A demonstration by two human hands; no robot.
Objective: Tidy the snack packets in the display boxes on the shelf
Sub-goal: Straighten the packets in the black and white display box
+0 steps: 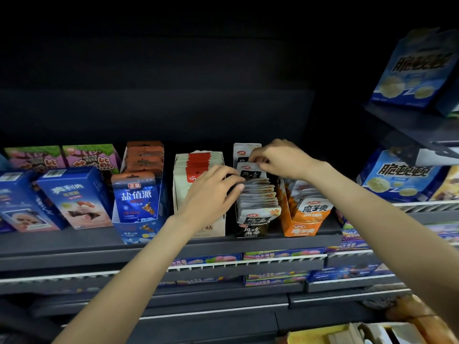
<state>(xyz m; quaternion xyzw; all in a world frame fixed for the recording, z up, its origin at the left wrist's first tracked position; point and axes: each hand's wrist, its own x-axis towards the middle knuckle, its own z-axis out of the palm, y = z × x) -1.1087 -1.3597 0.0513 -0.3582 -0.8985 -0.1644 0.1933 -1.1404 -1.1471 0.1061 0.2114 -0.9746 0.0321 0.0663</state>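
Note:
A black display box (251, 230) on the dark shelf (74, 240) holds a row of grey and black snack packets (258, 198). My left hand (211, 192) lies over the left side of the row, its fingertips touching the packets' tops. At the back of the row, my right hand (278, 158) pinches the top of an upright packet (249, 171). An orange display box (304, 220) of packets stands just to the right, a beige box (196, 184) with red-topped packets just to the left, and a blue box (135, 207) further left.
Blue and pink cartons (74, 194) fill the shelf's left end. Blue snack cartons (400, 177) sit on wire shelves at the right, one (417, 68) higher up. Lower shelves hold flat colourful boxes (283, 253). A dark back panel rises behind the boxes.

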